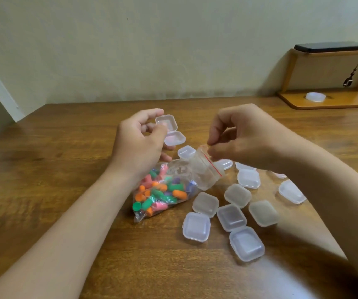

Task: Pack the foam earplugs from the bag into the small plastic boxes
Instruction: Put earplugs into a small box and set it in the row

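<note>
The packing has barely begun, judging by how things lie. The bag (163, 190) lies on the desk (55, 169) between the forearms, its lower part full of orange, green, pink and purple earplugs (156, 195), its neck lifted toward the right hand (245, 143). That hand's fingers (211, 151) pinch the bag's mouth by the red zip strip; whether the mouth is open cannot be told.

The left hand (139, 145) holds one open box (170, 131) above the desk, thumb and fingers pressed on its near edge, lid hinged up. The box looks empty, though a faint pink tint inside is too blurred to read.

About a dozen other boxes (231, 212) lie scattered right of the bag, all shut and, as far as the clear plastic shows, with nothing coloured inside. So nearly every box seems left to fill, and no earplug is seen outside the bag.
</note>
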`<state>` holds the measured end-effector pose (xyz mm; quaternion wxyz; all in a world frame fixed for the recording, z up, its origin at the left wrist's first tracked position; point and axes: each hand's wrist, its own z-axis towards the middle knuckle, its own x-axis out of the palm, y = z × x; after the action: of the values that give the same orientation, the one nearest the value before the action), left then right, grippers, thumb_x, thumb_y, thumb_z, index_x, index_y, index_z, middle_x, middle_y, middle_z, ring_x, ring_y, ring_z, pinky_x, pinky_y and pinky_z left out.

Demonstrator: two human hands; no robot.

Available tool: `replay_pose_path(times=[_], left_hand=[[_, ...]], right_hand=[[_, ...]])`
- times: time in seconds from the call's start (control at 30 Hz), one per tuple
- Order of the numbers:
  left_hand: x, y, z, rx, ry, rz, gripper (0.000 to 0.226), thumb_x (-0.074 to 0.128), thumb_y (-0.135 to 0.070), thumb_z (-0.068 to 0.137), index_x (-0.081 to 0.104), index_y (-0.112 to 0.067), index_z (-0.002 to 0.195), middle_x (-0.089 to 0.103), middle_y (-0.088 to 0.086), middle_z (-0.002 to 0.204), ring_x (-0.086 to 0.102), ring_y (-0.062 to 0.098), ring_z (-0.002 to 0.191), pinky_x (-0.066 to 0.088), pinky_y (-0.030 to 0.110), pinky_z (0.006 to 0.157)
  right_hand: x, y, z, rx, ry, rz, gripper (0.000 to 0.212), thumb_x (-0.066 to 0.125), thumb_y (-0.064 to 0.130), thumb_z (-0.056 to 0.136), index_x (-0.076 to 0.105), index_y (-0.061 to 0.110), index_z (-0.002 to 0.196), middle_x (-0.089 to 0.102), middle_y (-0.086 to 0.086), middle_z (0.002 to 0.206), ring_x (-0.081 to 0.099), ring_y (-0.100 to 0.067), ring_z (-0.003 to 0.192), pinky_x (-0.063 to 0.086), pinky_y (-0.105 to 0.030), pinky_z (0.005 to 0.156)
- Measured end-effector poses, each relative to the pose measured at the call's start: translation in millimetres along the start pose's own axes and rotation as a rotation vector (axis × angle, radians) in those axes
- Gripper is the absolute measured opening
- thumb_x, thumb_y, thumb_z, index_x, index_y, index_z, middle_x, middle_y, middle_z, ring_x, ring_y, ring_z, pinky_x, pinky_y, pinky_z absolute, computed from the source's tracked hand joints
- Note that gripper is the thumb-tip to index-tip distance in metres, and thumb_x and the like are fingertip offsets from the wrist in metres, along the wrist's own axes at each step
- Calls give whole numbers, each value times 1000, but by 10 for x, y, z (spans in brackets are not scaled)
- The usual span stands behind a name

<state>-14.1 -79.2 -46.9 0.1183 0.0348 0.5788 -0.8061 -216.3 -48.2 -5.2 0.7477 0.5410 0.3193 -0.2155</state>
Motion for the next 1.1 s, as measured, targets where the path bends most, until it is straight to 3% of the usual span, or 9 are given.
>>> replay_pose_path(times=[0.23,0.37,0.43,0.53,0.6,0.67,0.77,0.9,1.1], left_hand=[[32,59,-11,-17,45,54,40,55,-8,99,59,-20,137,67,14,101,71,37,69,53,27,45],[49,84,-7,-12,29,45,39,56,-6,98,61,-18,135,66,16,98,69,31,57,49,27,43],[56,91,-9,-6,28,53,40,56,-6,98,61,-19,135,66,14,96,64,23,49,48,27,43],[65,83,-14,-11,24,54,39,56,-8,98,61,-20,134,66,13,97,69,34,60,50,29,44],[71,74,-20,-13,21,56,38,56,-8,98,62,-20,133,66,12,96,70,38,66,50,28,44],[72,65,-29,-11,20,62,38,56,-7,98,61,-19,134,66,9,93,70,37,65,49,27,44],[71,49,-43,-5,26,63,38,55,-7,98,61,-19,134,66,8,92,67,33,57,48,26,44],[71,38,-56,12,36,70,39,55,-8,99,60,-21,136,65,3,90,59,13,45,49,24,45],[71,45,-59,29,31,91,38,55,-10,100,60,-20,136,62,1,92,59,11,46,47,23,45]], right_hand=[[145,9,-5,-73,208,-132,8,74,16,84,79,18,78,73,5,73,68,-7,67,59,-28,65],[224,21,-14,-142,258,-160,36,63,25,93,70,10,61,55,-7,57,42,-11,53,39,-28,49],[237,33,-19,-131,285,-158,44,56,23,95,61,10,53,41,0,51,34,-8,51,32,-24,46],[251,19,-17,-117,328,-156,38,55,21,94,65,11,58,50,0,53,42,-9,52,39,-22,48],[265,16,-15,-134,349,-158,21,62,17,93,77,12,80,70,-1,73,61,-12,67,53,-26,61],[291,9,-13,-135,339,-164,15,67,14,89,80,18,96,74,0,89,67,-16,82,56,-34,70],[357,0,-1,-159,313,-216,10,70,15,86,79,15,92,72,0,86,65,-17,80,56,-36,68],[422,-11,10,-166,284,-278,12,68,15,87,76,12,79,66,1,73,59,-15,67,49,-23,55],[424,-39,26,-165,314,-238,14,69,18,87,76,8,82,70,-7,79,64,-22,73,52,-35,61]])
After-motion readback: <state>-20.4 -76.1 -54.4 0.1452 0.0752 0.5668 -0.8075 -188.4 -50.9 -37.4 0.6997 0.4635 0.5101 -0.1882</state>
